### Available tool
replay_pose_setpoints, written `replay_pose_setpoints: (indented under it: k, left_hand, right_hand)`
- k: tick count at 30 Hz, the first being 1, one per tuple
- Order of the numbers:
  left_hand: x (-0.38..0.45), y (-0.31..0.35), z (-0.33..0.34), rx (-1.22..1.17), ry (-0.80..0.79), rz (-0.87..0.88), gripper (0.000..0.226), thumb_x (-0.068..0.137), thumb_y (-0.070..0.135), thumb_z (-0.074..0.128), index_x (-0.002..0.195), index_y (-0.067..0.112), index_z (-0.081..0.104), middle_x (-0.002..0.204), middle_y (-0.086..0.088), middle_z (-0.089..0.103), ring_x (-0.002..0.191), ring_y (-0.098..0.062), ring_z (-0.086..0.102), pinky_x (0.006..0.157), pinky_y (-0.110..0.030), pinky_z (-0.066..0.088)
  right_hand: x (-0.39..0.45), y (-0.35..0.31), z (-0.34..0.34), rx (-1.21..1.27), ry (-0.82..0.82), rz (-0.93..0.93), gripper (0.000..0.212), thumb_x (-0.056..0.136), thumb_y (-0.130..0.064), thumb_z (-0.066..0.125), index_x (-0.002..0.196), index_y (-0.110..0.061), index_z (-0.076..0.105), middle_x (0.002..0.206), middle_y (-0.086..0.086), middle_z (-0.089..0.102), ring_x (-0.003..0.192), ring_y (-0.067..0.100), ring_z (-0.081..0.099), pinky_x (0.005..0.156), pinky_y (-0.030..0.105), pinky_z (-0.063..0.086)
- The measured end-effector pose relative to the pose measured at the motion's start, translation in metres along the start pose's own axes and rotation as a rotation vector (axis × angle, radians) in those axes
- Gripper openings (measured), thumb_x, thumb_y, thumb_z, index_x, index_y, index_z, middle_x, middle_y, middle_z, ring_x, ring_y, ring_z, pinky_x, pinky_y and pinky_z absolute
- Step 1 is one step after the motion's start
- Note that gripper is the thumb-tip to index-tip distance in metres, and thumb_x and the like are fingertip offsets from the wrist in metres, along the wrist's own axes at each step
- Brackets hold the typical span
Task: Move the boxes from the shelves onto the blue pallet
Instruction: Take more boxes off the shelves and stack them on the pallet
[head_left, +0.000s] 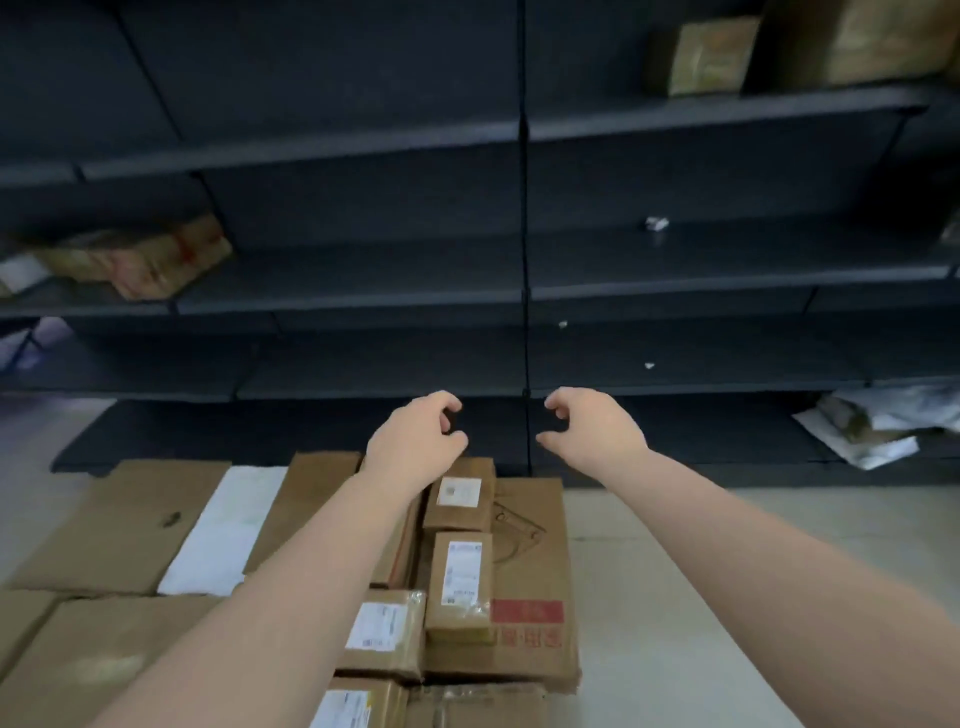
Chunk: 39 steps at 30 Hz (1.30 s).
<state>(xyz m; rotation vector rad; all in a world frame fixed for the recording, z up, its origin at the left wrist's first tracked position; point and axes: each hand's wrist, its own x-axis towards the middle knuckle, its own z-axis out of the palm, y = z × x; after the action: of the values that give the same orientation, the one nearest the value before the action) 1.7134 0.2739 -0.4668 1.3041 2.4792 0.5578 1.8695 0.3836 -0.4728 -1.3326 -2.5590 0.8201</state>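
The shelving (363, 150) is dark charcoal, nearly black, on every board and back panel. Below it, the stacked boxes (457, 579) are plain brown cardboard carrying white labels with fine black print. The large flat carton (535, 566) under them is the same brown, with a red block and red characters near its lower edge. Left of the stack lies a white sheet (223, 530). The floor (675, 571) right of the stack is pale grey. On the shelving's upper right, boxes (711, 57) are yellowish tan.
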Motion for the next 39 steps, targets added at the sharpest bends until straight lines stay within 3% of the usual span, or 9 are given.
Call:
replay_pose_setpoints:
  k: [8, 13, 17, 22, 29, 36, 39]
  left_hand:
    - [0.047, 0.218, -0.059, 0.015, 0.198, 0.072, 0.034, 0.090, 0.028, 0.052, 0.124, 0.030, 0.051, 0.106, 0.011, 0.054, 0.096, -0.012, 0.053, 0.079, -0.029, 0.045]
    - [0.072, 0.322, -0.062, -0.026, 0.249, 0.142, 0.032, 0.090, 0.026, 0.051, 0.122, 0.028, 0.052, 0.105, 0.010, 0.055, 0.091, -0.013, 0.054, 0.074, -0.028, 0.042]
    - [0.105, 0.362, -0.054, -0.063, 0.244, 0.160, 0.031, 0.090, 0.026, 0.052, 0.121, 0.025, 0.054, 0.102, 0.010, 0.055, 0.096, -0.013, 0.054, 0.080, -0.029, 0.045]
    - [0.176, 0.390, -0.041, -0.152, 0.246, 0.174, 0.032, 0.090, 0.027, 0.053, 0.122, 0.022, 0.053, 0.103, 0.008, 0.056, 0.096, -0.014, 0.056, 0.087, -0.033, 0.048]
    - [0.328, 0.422, -0.039, -0.218, 0.273, 0.231, 0.033, 0.091, 0.029, 0.052, 0.124, 0.023, 0.051, 0.111, 0.008, 0.055, 0.096, -0.014, 0.056, 0.081, -0.031, 0.046]
    - [0.459, 0.466, -0.056, -0.295, 0.219, 0.258, 0.042, 0.092, 0.028, 0.051, 0.132, 0.017, 0.044, 0.104, 0.005, 0.051, 0.095, -0.017, 0.053, 0.090, -0.038, 0.048]
    - [0.505, 0.482, -0.057, -0.333, 0.225, 0.220, 0.046, 0.092, 0.029, 0.050, 0.134, 0.016, 0.041, 0.119, -0.002, 0.053, 0.097, -0.018, 0.052, 0.086, -0.034, 0.047]
  right_hand:
    - [0.026, 0.066, -0.241, -0.022, 0.203, -0.126, 0.043, 0.088, -0.036, 0.062, 0.129, -0.023, 0.052, 0.125, -0.005, 0.057, 0.111, 0.016, 0.056, 0.091, 0.034, 0.049]
    - [0.045, 0.112, -0.336, 0.111, 0.355, -0.119, 0.043, 0.087, -0.036, 0.065, 0.125, -0.018, 0.057, 0.119, 0.000, 0.061, 0.107, 0.017, 0.058, 0.090, 0.030, 0.047]
    - [0.065, 0.142, -0.370, 0.197, 0.403, -0.112, 0.043, 0.088, -0.035, 0.064, 0.124, -0.014, 0.057, 0.117, 0.003, 0.061, 0.102, 0.017, 0.058, 0.085, 0.026, 0.043]
    - [0.120, 0.168, -0.387, 0.246, 0.415, -0.082, 0.045, 0.088, -0.037, 0.064, 0.124, -0.012, 0.056, 0.118, 0.004, 0.062, 0.109, 0.018, 0.057, 0.087, 0.026, 0.043]
    - [0.256, 0.182, -0.415, 0.302, 0.429, -0.042, 0.047, 0.088, -0.037, 0.063, 0.126, -0.011, 0.053, 0.121, 0.005, 0.059, 0.111, 0.020, 0.054, 0.086, 0.026, 0.041]
    - [0.386, 0.175, -0.454, 0.315, 0.439, 0.009, 0.059, 0.090, -0.040, 0.059, 0.138, -0.009, 0.042, 0.136, 0.008, 0.051, 0.123, 0.024, 0.049, 0.094, 0.029, 0.040]
    - [0.434, 0.174, -0.468, 0.336, 0.426, 0.004, 0.065, 0.091, -0.038, 0.057, 0.143, -0.007, 0.034, 0.139, 0.011, 0.047, 0.122, 0.026, 0.049, 0.090, 0.028, 0.041]
